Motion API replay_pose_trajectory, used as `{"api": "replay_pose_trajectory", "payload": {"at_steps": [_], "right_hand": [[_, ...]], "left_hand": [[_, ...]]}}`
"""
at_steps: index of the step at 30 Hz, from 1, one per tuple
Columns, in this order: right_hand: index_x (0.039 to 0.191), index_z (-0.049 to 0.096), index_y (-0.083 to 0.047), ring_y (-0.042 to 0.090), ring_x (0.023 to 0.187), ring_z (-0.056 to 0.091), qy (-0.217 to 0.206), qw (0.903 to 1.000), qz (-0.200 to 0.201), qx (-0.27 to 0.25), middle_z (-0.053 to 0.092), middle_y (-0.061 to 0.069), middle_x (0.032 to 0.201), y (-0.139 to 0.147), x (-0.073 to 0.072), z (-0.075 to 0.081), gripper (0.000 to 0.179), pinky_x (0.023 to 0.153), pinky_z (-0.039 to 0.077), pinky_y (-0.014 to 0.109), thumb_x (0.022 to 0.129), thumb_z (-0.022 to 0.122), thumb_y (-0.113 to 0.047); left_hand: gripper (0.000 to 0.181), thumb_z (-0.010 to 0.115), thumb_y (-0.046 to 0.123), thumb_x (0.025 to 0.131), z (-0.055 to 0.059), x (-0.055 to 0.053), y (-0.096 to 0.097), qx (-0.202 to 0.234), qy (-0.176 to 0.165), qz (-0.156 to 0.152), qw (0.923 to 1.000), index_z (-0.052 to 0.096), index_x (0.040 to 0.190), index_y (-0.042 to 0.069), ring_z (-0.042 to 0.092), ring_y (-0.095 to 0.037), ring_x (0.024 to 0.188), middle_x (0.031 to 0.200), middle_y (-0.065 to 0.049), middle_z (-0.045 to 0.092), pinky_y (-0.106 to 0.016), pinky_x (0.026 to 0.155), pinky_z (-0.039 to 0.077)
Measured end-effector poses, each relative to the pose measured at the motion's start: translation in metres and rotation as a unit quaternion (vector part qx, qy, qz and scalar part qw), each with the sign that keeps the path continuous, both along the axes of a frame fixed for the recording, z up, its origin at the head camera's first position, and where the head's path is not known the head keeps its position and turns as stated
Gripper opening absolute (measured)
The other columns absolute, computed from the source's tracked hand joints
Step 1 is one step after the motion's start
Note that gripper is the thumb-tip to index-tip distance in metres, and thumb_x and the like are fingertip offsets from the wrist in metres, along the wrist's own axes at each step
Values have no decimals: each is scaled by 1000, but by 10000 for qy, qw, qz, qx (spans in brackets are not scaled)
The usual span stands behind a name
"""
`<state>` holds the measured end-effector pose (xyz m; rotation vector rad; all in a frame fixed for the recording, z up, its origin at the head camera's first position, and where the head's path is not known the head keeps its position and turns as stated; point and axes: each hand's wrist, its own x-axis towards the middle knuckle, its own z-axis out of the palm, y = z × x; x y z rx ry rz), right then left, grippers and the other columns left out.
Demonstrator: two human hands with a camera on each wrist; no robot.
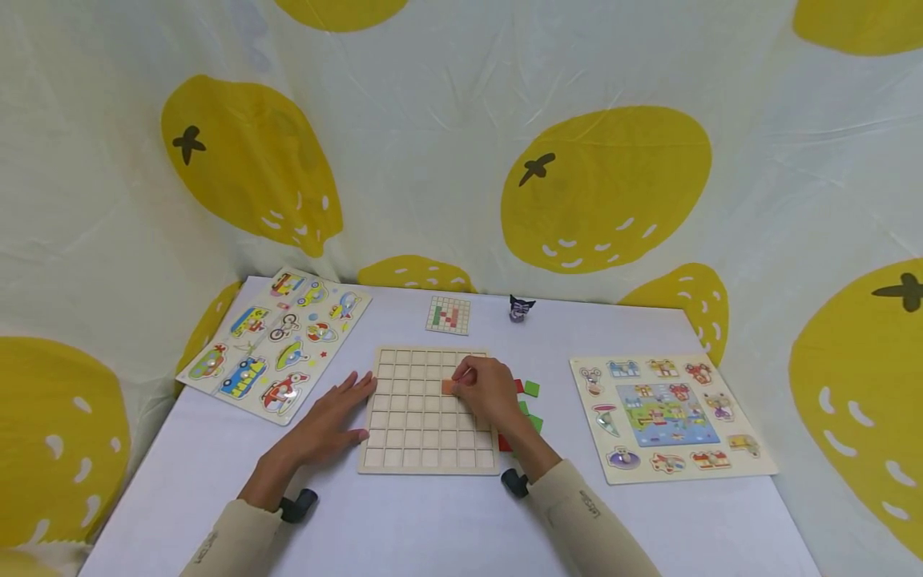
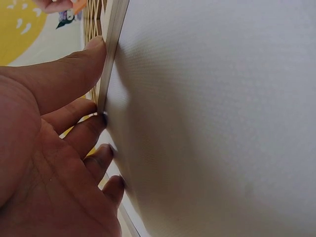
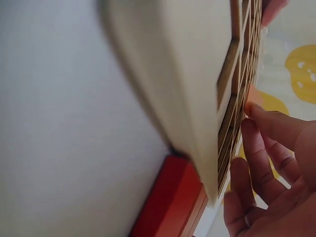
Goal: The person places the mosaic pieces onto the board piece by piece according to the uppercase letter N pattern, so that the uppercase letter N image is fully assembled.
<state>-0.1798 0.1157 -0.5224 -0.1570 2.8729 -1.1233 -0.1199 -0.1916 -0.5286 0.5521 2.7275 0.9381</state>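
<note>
A wooden grid board (image 1: 401, 467) lies on the white table, its square cells bare apart from where the right hand works. With thumb and fingers the right hand (image 1: 485, 391) pinches an orange square tile (image 1: 448, 387), low over the board's upper right part. In the right wrist view the tile (image 3: 253, 97) is right at the grid surface. My left hand (image 1: 326, 423) rests at the board's left edge, fingers spread. Its thumb (image 2: 97, 59) touches the board's side in the left wrist view. Red tiles (image 1: 505, 442) and green tiles (image 1: 532, 389) lie right of the board, partly hidden by the right arm.
A small pattern card (image 1: 448, 315) with coloured squares lies behind the board, beside a dark figurine (image 1: 519, 308). A vehicle puzzle board (image 1: 277, 344) is at the left, another picture puzzle board (image 1: 671, 417) at the right. A lemon-print cloth (image 1: 433, 160) hangs behind the table.
</note>
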Motion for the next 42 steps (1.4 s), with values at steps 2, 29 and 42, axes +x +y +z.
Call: {"api": "replay_pose_trajectory", "payload": {"at_steps": [2,29,42], "right_hand": [[90,77,-19,16,83,60,32,10000,2,76,68,-6,75,-1,0,1,11,78,48,34,88,87,-18],[105,81,-21,19,95,58,-276,9984,-463,-154,69,-6,87,54,28,12,15,84,49,35,91,83,-16],[108,83,-21,21,105,60,-593,9958,-603,341,74,0,107,78,40,5,24,77,52,26,85,90,-19]], "left_hand": [[89,82,8,90,0,0,0,-18,19,-9,10000,34,166,8,16,-43,165,176,-12,28,-66,133,16],[88,81,8,91,1,1,0,-2,100,-74,9999,35,166,7,17,-44,165,176,-13,29,-66,132,17],[89,81,6,90,1,0,0,-5,48,-23,10000,35,166,7,16,-43,165,176,-13,28,-66,133,15]]}}
